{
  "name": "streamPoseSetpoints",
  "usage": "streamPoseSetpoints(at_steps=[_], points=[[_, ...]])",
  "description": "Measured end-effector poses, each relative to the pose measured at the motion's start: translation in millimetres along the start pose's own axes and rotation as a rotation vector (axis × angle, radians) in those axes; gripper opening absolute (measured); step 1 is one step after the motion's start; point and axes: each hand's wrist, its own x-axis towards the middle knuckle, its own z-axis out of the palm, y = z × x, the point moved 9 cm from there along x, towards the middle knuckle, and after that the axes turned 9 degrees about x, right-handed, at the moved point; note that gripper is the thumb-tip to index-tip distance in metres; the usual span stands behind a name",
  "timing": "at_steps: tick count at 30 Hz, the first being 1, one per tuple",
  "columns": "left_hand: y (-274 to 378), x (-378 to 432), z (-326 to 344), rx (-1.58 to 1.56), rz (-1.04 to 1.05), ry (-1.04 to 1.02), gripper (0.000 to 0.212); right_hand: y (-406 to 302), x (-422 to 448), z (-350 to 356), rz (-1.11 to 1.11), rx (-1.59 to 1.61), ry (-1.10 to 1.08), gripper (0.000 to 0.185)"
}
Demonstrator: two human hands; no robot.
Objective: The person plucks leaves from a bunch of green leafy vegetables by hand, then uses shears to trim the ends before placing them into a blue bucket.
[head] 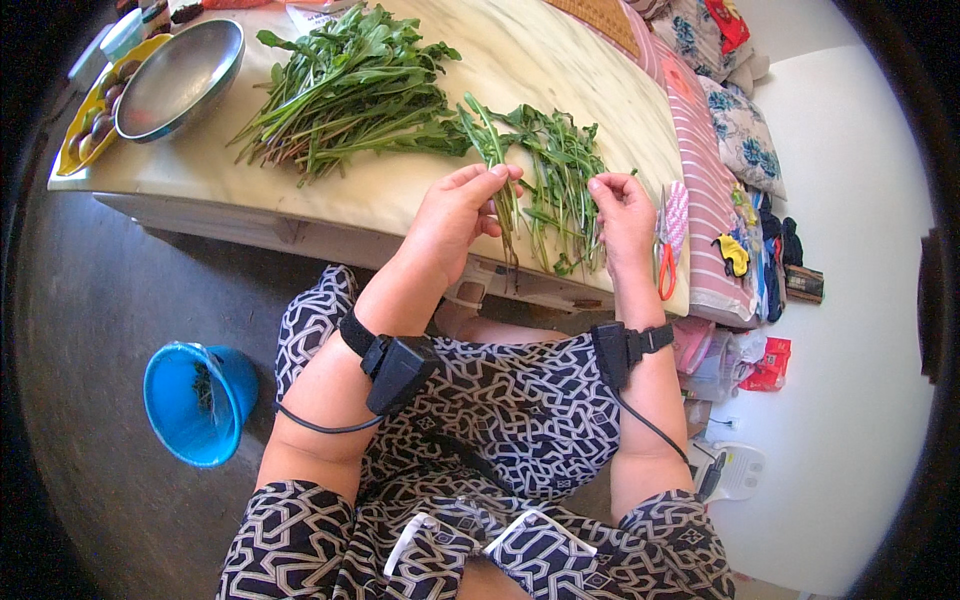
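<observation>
My left hand (465, 214) holds a few leafy green stalks (491, 146) between thumb and fingers, leaves up and thin brownish stems hanging past the table's front edge. My right hand (626, 214) is over the right side of a small spread of greens (559, 180), thumb and forefinger pinched together; whether something thin is between them I cannot tell. To the left lies a large heap of leafy greens (352, 97), its stem ends towards the front left. Scissors with orange handles (666, 274) lie right of my right hand, beside a pink and white patterned item (676, 210).
A metal bowl (180, 82) rests by a yellow tray (66, 161) of round produce on the marble-look table (360, 199). On the floor at left stands a blue bucket (154, 397) with green scraps inside. A striped pink cloth surface (712, 247) adjoins the table at right.
</observation>
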Motion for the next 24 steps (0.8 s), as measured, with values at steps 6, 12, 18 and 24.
streamPoseSetpoints(at_steps=[6,12,18,24], points=[[-1,2,0,0.013,0.004,-0.001,0.025,-9,-5,-2,0.098,0.231,0.05,0.013],[-1,1,-1,0.01,0.002,0.005,0.025,-21,-7,8,0.047,0.432,-0.011,0.015],[-4,1,4,0.053,-0.01,0.004,0.026,-28,-15,25,0.104,0.431,-0.074,0.015],[-7,2,8,0.083,-0.001,-0.017,0.025,-47,-27,45,0.111,0.437,-0.091,0.015]])
